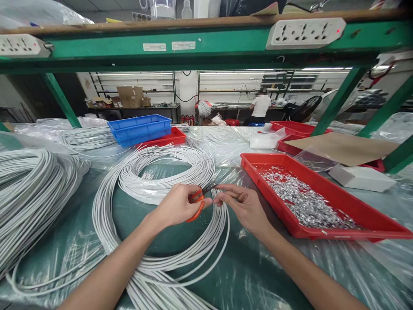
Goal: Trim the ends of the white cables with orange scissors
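Observation:
Orange-handled scissors [197, 200] are held in my left hand [179, 204], with the fingers wrapped round the handles. Their dark blades point right, toward the fingertips of my right hand [243, 206]. That hand is pinched close beside the blades; what lies between its thumb and fingers is too small to name. Both hands are over the right side of coiled white cables [106, 215]. A smaller coil [167, 185] rests on top toward the back.
A red tray [325, 234] with small silvery pieces stands at right. Behind are blue trays [140, 129] and a white box [361, 177]. More cable [35, 189] lies left. A green shelf frame [213, 51] spans overhead. A person [260, 105] is far back.

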The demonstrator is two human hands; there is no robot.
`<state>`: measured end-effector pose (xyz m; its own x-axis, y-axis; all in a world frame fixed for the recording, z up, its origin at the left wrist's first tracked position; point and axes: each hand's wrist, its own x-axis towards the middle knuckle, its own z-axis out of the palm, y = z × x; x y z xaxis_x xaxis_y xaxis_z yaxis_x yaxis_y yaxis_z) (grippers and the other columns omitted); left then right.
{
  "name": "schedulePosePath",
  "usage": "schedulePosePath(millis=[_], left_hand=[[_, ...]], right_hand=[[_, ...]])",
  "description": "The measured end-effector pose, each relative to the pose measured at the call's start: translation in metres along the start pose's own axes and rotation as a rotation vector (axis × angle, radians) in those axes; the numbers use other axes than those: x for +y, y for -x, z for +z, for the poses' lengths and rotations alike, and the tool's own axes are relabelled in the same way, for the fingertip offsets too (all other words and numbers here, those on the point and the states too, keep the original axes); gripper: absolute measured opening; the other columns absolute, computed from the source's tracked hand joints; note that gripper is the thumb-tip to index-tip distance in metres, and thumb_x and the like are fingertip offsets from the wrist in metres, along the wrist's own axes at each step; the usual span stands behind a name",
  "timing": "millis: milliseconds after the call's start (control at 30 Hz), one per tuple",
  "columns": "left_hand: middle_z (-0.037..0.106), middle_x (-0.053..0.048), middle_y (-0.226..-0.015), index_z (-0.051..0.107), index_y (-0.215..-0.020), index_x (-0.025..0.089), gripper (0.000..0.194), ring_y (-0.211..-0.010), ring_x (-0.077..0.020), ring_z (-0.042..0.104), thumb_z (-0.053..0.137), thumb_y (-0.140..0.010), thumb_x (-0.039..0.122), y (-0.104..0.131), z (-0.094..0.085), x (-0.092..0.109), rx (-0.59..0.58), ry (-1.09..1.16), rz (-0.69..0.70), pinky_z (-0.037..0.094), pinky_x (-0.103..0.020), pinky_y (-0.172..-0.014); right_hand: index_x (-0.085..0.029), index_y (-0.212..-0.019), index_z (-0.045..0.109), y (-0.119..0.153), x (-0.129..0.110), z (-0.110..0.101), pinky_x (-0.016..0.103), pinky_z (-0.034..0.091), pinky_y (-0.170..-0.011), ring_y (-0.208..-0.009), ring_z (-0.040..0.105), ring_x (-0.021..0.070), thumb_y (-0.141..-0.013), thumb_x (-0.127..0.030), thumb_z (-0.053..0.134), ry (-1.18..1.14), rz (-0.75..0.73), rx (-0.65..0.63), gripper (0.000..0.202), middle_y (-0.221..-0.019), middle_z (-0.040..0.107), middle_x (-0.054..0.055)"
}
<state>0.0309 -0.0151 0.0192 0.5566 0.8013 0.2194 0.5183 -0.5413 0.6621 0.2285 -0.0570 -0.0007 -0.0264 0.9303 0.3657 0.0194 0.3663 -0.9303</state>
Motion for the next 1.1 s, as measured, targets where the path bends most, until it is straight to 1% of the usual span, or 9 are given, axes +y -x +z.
schedulePosePath(millis=[67, 200, 267, 400, 500, 667, 733, 867, 1100], left_hand=[[0.030, 0.006, -0.057, 0.035, -0.061, 0.018, 0.046, -0.055, -0.0088, 0.023, 0.058, -0.084, 0.051, 0.001, 0.001, 0.003, 0.002, -0.047, 0.028, 0.021, -0.023, -0.050], [0.041, 0.006, -0.057, 0.040, -0.065, 0.018, 0.039, -0.053, -0.0088, 0.028, 0.058, -0.084, 0.047, 0.005, 0.001, 0.008, 0.032, -0.134, 0.086, 0.023, -0.024, -0.052], [0.043, 0.006, -0.056, 0.041, -0.065, 0.019, 0.037, -0.052, -0.0091, 0.028, 0.058, -0.085, 0.045, 0.006, 0.001, 0.009, 0.035, -0.167, 0.105, 0.022, -0.024, -0.052], [0.042, 0.006, -0.055, 0.041, -0.066, 0.019, 0.035, -0.051, -0.0096, 0.026, 0.056, -0.087, 0.043, 0.006, 0.000, 0.010, 0.022, -0.193, 0.112, 0.020, -0.025, -0.051], [0.043, 0.005, -0.056, 0.044, -0.070, 0.019, 0.033, -0.051, -0.0102, 0.026, 0.053, -0.089, 0.044, 0.006, -0.001, 0.010, 0.009, -0.216, 0.108, 0.021, -0.025, -0.053], [0.044, 0.003, -0.057, 0.044, -0.070, 0.019, 0.036, -0.052, -0.0111, 0.020, 0.050, -0.091, 0.049, 0.007, -0.002, 0.012, -0.019, -0.268, 0.103, 0.019, -0.026, -0.054], [0.043, 0.003, -0.056, 0.043, -0.071, 0.020, 0.037, -0.052, -0.0113, 0.018, 0.049, -0.091, 0.050, 0.008, -0.002, 0.011, -0.024, -0.273, 0.099, 0.018, -0.026, -0.054], [0.042, 0.004, -0.056, 0.042, -0.071, 0.020, 0.038, -0.052, -0.0113, 0.020, 0.048, -0.091, 0.052, 0.008, -0.002, 0.011, -0.035, -0.264, 0.085, 0.019, -0.026, -0.053], [0.040, 0.004, -0.057, 0.040, -0.069, 0.020, 0.042, -0.051, -0.0105, 0.019, 0.043, -0.093, 0.054, 0.009, -0.003, 0.015, -0.053, -0.242, 0.097, 0.017, -0.026, -0.051]], right_hand=[[-0.014, -0.100, 0.070, 0.000, 0.001, 0.000, 0.030, 0.055, -0.065, -0.063, 0.068, 0.0170, -0.081, -0.039, 0.070, 0.007, -0.007, 0.004, 0.032, -0.069, 0.074, 0.005], [-0.014, -0.107, 0.069, 0.001, 0.001, -0.001, 0.029, 0.053, -0.063, -0.060, 0.065, 0.0154, -0.083, -0.037, 0.069, 0.039, -0.010, -0.006, 0.033, -0.066, 0.072, 0.004], [-0.014, -0.108, 0.069, 0.001, 0.001, -0.001, 0.028, 0.053, -0.062, -0.058, 0.063, 0.0151, -0.082, -0.037, 0.069, 0.039, -0.007, -0.009, 0.034, -0.067, 0.072, 0.004], [-0.013, -0.099, 0.070, 0.000, 0.002, 0.000, 0.028, 0.053, -0.059, -0.057, 0.063, 0.0151, -0.081, -0.038, 0.070, 0.030, 0.017, -0.002, 0.031, -0.063, 0.070, 0.003], [-0.013, -0.095, 0.070, 0.000, 0.002, 0.001, 0.027, 0.052, -0.060, -0.055, 0.062, 0.0139, -0.080, -0.037, 0.071, 0.040, 0.024, -0.011, 0.028, -0.058, 0.068, 0.001], [-0.014, -0.087, 0.067, 0.001, 0.001, 0.002, 0.027, 0.053, -0.060, -0.056, 0.064, 0.0145, -0.078, -0.039, 0.073, -0.007, 0.040, -0.003, 0.027, -0.062, 0.070, 0.003], [-0.014, -0.086, 0.067, 0.001, 0.001, 0.002, 0.028, 0.053, -0.061, -0.057, 0.065, 0.0152, -0.077, -0.039, 0.073, -0.009, 0.040, 0.004, 0.027, -0.063, 0.071, 0.003], [-0.015, -0.086, 0.067, 0.001, 0.000, 0.002, 0.029, 0.054, -0.062, -0.059, 0.067, 0.0172, -0.076, -0.041, 0.074, -0.001, 0.042, 0.007, 0.029, -0.065, 0.073, 0.005], [-0.014, -0.083, 0.068, 0.000, -0.002, 0.003, 0.030, 0.055, -0.061, -0.056, 0.065, 0.0166, -0.074, -0.044, 0.075, -0.001, 0.049, 0.008, 0.032, -0.062, 0.071, 0.004]])
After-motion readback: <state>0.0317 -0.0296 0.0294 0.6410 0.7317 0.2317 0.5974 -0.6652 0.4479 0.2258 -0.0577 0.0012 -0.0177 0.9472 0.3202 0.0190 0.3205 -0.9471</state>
